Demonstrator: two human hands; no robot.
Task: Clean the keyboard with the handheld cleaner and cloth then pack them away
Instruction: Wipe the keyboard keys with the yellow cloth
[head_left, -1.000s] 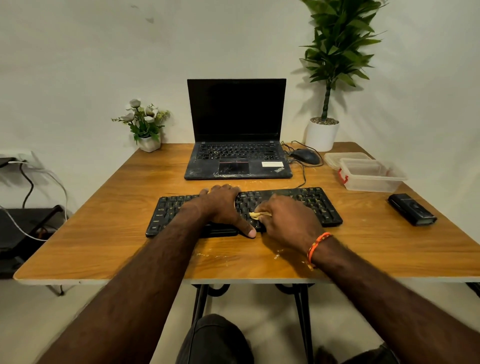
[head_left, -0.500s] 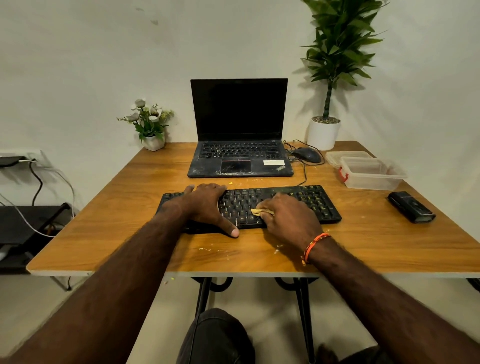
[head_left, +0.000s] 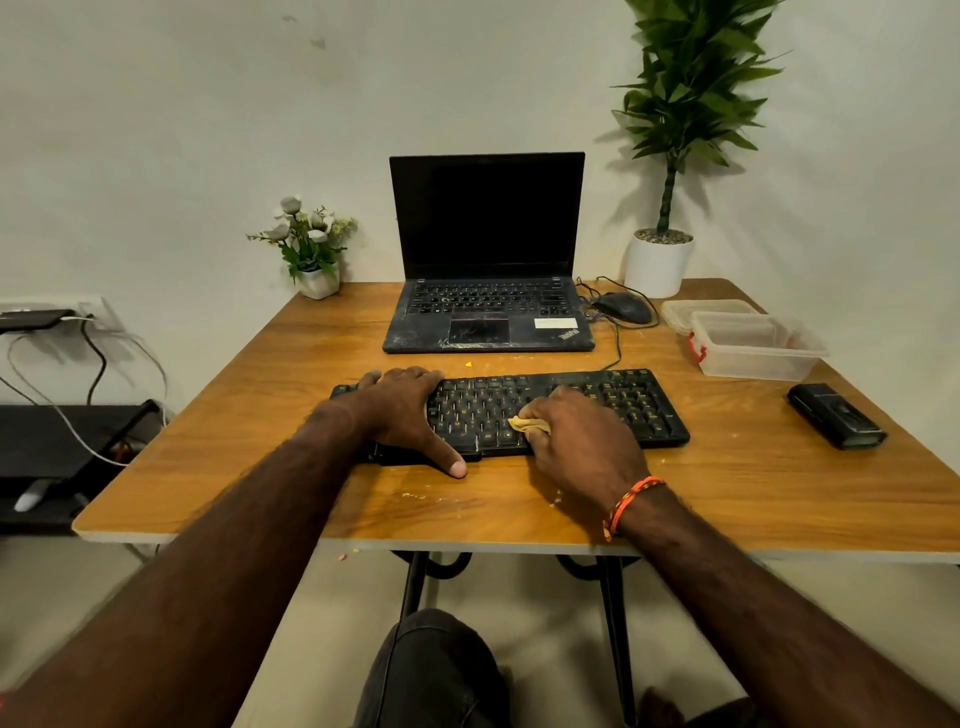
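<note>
A black keyboard (head_left: 623, 402) lies across the wooden table (head_left: 260, 415) in front of me. My left hand (head_left: 405, 410) rests flat on its left part, thumb stretched along the front edge. My right hand (head_left: 582, 441) grips a small yellow cloth (head_left: 527, 424) and presses it onto the keys near the middle. Most of the cloth is hidden under my fingers. The black handheld cleaner (head_left: 836, 415) lies on the table at the right, away from both hands.
An open dusty laptop (head_left: 488, 291) stands behind the keyboard, with a wired mouse (head_left: 621, 307) to its right. A clear plastic box (head_left: 748, 351) and its lid sit at the back right. A flower pot (head_left: 317, 280) and a potted plant (head_left: 657, 260) stand at the back. Crumbs dot the table.
My left hand has slid left along the keyboard. The right hand with the cloth has stayed near the middle keys, shifting only slightly.
</note>
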